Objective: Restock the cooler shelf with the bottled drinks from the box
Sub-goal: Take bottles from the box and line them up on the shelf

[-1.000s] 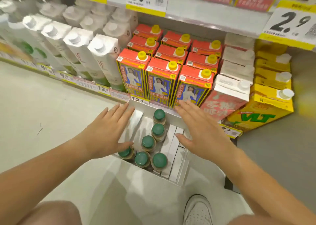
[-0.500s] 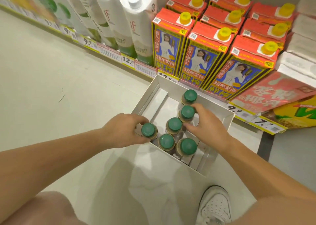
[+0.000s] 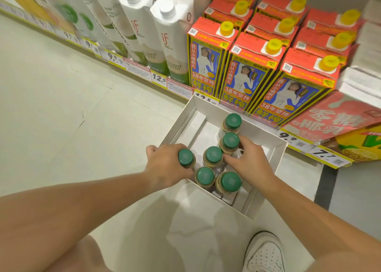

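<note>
- We count five green-capped bottles [image 3: 228, 181] in the white box [image 3: 276, 158] on the floor.
- Our left hand [image 3: 165, 166] grips one bottle [image 3: 186, 158]; our right hand [image 3: 249, 162] clasps another [image 3: 231, 141].

Six green-capped bottles [image 3: 213, 156] stand upright, clustered in the open white box [image 3: 276, 160] on the floor below the shelf [image 3: 296, 142].
</note>
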A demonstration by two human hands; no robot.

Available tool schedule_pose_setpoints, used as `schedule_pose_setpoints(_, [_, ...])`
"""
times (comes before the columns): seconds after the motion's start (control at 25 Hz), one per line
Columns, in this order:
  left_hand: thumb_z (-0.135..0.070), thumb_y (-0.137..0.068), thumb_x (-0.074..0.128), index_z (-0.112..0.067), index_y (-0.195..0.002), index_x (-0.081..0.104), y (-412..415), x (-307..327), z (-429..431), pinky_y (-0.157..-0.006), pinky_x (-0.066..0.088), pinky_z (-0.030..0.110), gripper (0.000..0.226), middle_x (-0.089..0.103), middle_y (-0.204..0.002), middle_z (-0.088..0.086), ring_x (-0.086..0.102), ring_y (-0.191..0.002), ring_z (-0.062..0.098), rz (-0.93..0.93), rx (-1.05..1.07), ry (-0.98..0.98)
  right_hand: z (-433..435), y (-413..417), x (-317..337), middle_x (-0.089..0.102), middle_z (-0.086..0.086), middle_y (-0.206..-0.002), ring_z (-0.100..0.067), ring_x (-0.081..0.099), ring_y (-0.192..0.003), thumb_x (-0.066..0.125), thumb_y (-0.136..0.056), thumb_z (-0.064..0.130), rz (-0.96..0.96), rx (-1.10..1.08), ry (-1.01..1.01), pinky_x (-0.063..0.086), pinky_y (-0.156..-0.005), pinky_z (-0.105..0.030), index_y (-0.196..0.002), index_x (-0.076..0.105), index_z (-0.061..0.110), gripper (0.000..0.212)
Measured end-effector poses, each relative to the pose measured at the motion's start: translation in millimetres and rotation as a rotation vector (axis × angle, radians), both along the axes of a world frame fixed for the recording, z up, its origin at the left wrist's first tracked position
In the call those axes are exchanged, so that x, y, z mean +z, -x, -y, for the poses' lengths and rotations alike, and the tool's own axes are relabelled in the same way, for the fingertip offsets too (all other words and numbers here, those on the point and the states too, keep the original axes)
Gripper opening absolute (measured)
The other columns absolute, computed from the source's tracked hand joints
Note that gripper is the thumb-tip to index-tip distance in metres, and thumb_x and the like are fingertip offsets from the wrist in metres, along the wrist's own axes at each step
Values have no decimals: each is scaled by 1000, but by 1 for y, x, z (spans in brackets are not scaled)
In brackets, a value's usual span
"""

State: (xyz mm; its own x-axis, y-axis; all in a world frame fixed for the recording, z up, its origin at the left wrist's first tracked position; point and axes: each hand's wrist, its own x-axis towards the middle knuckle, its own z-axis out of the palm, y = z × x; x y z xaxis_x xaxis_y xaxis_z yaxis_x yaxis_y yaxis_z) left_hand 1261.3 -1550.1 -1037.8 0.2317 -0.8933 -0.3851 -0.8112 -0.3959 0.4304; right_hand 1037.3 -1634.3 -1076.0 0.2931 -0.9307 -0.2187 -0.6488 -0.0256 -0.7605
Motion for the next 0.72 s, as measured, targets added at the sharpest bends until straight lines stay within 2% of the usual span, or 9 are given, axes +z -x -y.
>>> schedule_pose_setpoints(0.08, [-54,-54,67,-33,-84,62,-4,8,9,-79,29,28,37,67,-77,-14,60,-78,3,-120,76,52,0,3,9,64,31,-94,12,60,-94,77,-66,46,61,-21,10,49,-83,-20,-99,54,53,41])
schedule_pose_setpoints(0.16, [-54,-49,70,-36,-87,62,-9,24,21,-75,38,15,43,65,-87,-15,59,-83,-2,-252,165,117,2,6,24,62,35,-92,18,57,-96,75,-62,51,106,-47,6,47,-82,-15,-97,51,58,42])
schedule_pose_setpoints(0.24, [-51,-43,73,-37,-90,61,-13,44,33,-67,41,7,50,62,-94,-14,59,-84,-3,-337,198,191,5,6,42,66,30,-93,8,62,-96,76,-59,51,153,-55,-4,53,-85,-25,-97,53,53,43])
schedule_pose_setpoints(0.32, [-45,-43,75,-36,-92,61,-18,70,44,-67,45,6,51,64,-94,-12,61,-83,-3,-391,201,273,11,5,67,69,24,-97,0,66,-96,78,-58,47,210,-47,14,56,-90,-36,-99,56,45,46])
schedule_pose_setpoints(0.44, [-36,-50,82,-41,-95,58,-25,116,57,-65,48,12,51,70,-89,-15,66,-78,-1,-508,177,355,21,4,121,71,21,-101,-2,68,-96,80,-61,42,277,-14,87,55,-91,-36,-102,60,40,45])
schedule_pose_setpoints(0.52, [-33,-55,82,-41,-98,60,-27,151,67,-68,52,20,50,72,-91,-15,69,-79,4,-561,154,409,29,4,161,71,19,-101,-5,68,-96,79,-63,39,311,-5,157,55,-90,-34,-102,62,37,42])
schedule_pose_setpoints(0.6, [-34,-57,82,-41,-102,63,-26,187,73,-72,55,29,49,74,-95,-11,70,-82,11,-611,132,463,36,2,201,70,21,-102,-2,67,-96,78,-63,40,329,-12,219,53,-86,-27,-104,63,40,44])
schedule_pose_setpoints(0.72, [-36,-60,81,-36,-104,67,-21,249,86,-78,55,38,46,75,-98,-9,68,-83,11,-653,64,579,48,3,265,71,21,-101,-2,68,-93,79,-62,38,391,-26,330,51,-83,-17,-103,64,43,44])
